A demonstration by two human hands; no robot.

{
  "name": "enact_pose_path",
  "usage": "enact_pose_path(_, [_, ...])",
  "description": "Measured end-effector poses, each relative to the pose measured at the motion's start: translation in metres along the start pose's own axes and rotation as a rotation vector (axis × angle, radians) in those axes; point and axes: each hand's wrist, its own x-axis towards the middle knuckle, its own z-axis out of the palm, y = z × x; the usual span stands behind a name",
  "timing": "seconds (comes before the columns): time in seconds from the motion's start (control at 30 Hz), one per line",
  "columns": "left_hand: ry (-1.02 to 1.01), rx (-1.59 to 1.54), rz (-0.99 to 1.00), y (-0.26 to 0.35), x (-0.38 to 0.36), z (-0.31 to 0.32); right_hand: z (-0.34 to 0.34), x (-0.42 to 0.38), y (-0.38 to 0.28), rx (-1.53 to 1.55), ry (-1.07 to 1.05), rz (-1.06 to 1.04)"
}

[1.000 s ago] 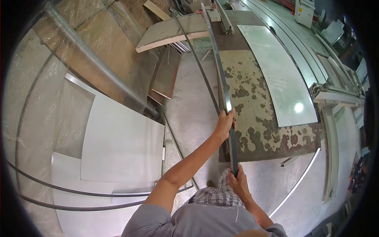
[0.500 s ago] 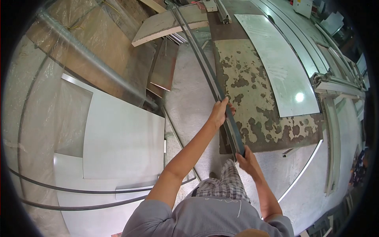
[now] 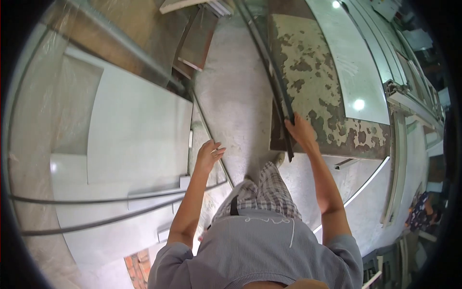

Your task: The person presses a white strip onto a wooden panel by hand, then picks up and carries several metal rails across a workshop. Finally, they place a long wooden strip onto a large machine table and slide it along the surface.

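My right hand (image 3: 303,134) is closed round the near part of a long dark metal profile (image 3: 273,62), beside the worktable's left edge. The profile runs away from me beyond the top of the view, and its near end hangs just below my hand. A second dark length seems to lie alongside it; the two are hard to separate. My left hand (image 3: 210,156) is off the profile, out to the left, with its fingers loosely apart and nothing visible in them. Below it in the view, a thin strip (image 3: 202,115) runs along the floor beside the white sheets.
A worktable (image 3: 308,58) with a patchy, worn top carries a glossy white panel (image 3: 365,91). Large white sheets (image 3: 139,125) lie at the left, with two dark curved strips (image 3: 96,198) across them. A grey pipe (image 3: 120,41) slants behind. At far right is another person (image 3: 423,209).
My left hand has let go of the profile and moved left and down. My right hand still grips it. The view has tilted downward, and the profile stands closer to the table's edge.
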Motion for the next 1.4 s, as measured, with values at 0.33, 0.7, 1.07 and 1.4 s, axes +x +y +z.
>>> enact_pose_path(0.33, [0.473,0.084,-0.423,-0.259,-0.085,-0.204,0.002,-0.012,-0.029,-0.331,0.043,0.077])
enact_pose_path(0.7, [0.565,0.033,-0.336,-0.324,-0.126,-0.269,0.009,-0.145,-0.037,0.126,-0.030,-0.246])
enact_pose_path(1.07, [0.341,0.310,-0.356,-0.339,-0.160,-0.206,0.069,-0.304,0.080,0.148,-0.375,-0.065])
enact_pose_path(1.4, [0.394,0.461,-0.494,-0.427,-0.270,-0.227,0.142,-0.389,0.183,0.046,-0.610,0.018])
